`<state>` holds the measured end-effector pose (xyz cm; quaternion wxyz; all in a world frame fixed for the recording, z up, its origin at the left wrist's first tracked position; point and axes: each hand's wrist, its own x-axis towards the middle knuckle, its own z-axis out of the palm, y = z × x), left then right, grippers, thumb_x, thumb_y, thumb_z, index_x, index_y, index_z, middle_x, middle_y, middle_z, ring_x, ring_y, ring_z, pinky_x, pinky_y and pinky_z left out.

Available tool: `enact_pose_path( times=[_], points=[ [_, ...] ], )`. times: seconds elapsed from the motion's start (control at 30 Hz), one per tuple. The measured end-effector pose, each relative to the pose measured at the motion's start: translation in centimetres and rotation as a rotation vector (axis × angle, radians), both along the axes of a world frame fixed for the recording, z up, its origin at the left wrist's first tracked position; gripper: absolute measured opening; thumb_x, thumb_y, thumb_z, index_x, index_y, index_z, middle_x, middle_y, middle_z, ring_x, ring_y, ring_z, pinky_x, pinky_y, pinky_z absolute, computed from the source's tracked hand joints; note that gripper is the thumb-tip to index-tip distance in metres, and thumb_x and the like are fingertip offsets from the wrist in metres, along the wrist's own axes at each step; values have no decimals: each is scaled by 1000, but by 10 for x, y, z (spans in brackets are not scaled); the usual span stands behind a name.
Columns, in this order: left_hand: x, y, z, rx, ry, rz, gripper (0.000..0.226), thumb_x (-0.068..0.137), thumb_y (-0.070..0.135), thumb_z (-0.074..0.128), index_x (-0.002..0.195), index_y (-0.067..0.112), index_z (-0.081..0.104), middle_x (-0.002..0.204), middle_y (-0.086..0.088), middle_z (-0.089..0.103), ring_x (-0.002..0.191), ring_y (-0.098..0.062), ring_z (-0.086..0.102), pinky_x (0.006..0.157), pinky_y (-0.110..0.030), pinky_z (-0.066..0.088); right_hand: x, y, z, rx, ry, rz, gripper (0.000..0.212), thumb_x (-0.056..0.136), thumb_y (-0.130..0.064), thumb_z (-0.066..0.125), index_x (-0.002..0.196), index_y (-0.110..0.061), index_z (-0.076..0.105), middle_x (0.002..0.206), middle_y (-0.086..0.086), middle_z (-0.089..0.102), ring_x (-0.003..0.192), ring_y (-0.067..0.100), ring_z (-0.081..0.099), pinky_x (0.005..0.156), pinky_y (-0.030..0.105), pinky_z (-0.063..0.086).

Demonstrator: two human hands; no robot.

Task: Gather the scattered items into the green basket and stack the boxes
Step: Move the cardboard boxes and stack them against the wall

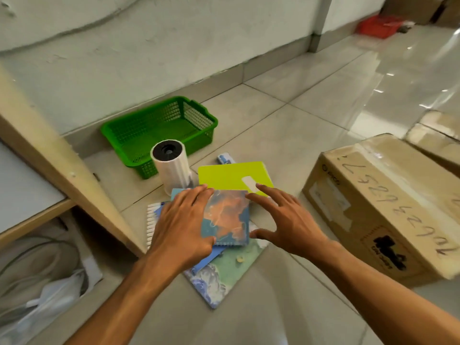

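A green plastic basket (139, 131) stands on the floor by the wall, with nothing in it. In front of it a white cylinder with a black cap (171, 165) stands upright. A pile of notebooks lies on the tiles: a lime-yellow one (229, 174), a blue-and-orange spiral one (227, 217) on top, and a larger green-blue one (224, 272) underneath. My left hand (183, 225) lies flat on the left side of the blue-and-orange notebook. My right hand (283, 220) hovers at its right edge with fingers spread. A taped cardboard box (380, 207) sits to the right.
A wooden shelf unit (49, 170) with bags in its lower bay stands at the left. A second cardboard box (438, 143) lies behind the first. A small blue-white object (225, 158) lies behind the yellow notebook. A red basket (378, 26) sits far back.
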<state>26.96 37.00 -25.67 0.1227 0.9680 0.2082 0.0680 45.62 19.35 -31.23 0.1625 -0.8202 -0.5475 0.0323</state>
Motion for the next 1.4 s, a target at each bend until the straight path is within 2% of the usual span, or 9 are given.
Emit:
enact_pose_path(
  times=[0.1, 0.23, 0.3, 0.4, 0.53, 0.8, 0.97, 1.23, 1.4],
  points=[
    [24, -18, 8, -27, -55, -86, 93, 71, 42, 75, 149, 32, 26, 156, 13, 24, 140, -11, 24, 111, -29, 25, 14, -38, 26, -19, -80, -23, 86, 81, -75, 58, 153, -47, 20, 164, -7, 21, 146, 21, 31, 117, 41, 29],
    [57, -49, 20, -43, -104, -184, 94, 68, 42, 78, 148, 33, 30, 155, 12, 27, 140, -14, 28, 112, -35, 29, 25, -87, 59, -44, -174, -88, 88, 82, -77, 53, 153, -50, 10, 165, -8, 17, 148, 19, 26, 116, 35, 19],
    [72, -66, 24, -46, -121, -229, 95, 66, 43, 80, 148, 33, 32, 154, 12, 31, 139, -14, 30, 109, -35, 31, 27, -113, 74, -59, -214, -129, 86, 83, -79, 49, 153, -50, 8, 165, -5, 18, 148, 21, 25, 117, 37, 20],
    [96, -98, 32, -47, -140, -308, 95, 65, 45, 79, 147, 33, 33, 152, 12, 33, 138, -13, 31, 107, -34, 32, 29, -157, 96, -54, -247, -224, 83, 85, -77, 49, 154, -47, 14, 164, -3, 20, 148, 22, 25, 118, 40, 25],
    [126, -141, 48, -51, -181, -423, 97, 65, 47, 79, 148, 32, 31, 152, 11, 35, 137, -15, 33, 107, -36, 33, 24, -212, 126, -9, -272, -361, 80, 86, -76, 51, 153, -47, 18, 165, -9, 17, 148, 18, 22, 116, 34, 17],
    [174, -241, 91, -104, -246, -651, 98, 70, 46, 80, 150, 33, 25, 156, 6, 30, 140, -20, 29, 112, -45, 29, -3, -319, 186, 7, -445, -672, 83, 84, -73, 56, 154, -43, 23, 163, -3, 23, 148, 21, 24, 121, 47, 21],
    [187, -309, 104, -77, -292, -817, 95, 73, 47, 77, 150, 34, 23, 156, 7, 27, 140, -19, 29, 111, -42, 31, -26, -387, 202, -33, -549, -807, 80, 84, -74, 55, 152, -40, 29, 162, 1, 27, 148, 24, 27, 120, 48, 21],
    [207, -400, 109, -97, -319, -991, 99, 71, 44, 80, 151, 32, 22, 155, 2, 27, 139, -25, 31, 109, -46, 34, -69, -518, 201, -87, -517, -1127, 91, 75, -79, 57, 152, -39, 30, 161, 1, 27, 145, 25, 28, 118, 48, 22],
    [217, -453, 97, -152, -280, -1042, 102, 68, 46, 83, 149, 40, 20, 155, -3, 18, 136, -34, 36, 101, -49, 42, -99, -594, 190, -104, -413, -1332, 102, 62, -86, 57, 150, -47, 25, 163, -3, 19, 150, 24, 17, 114, 66, 21]
  ],
)
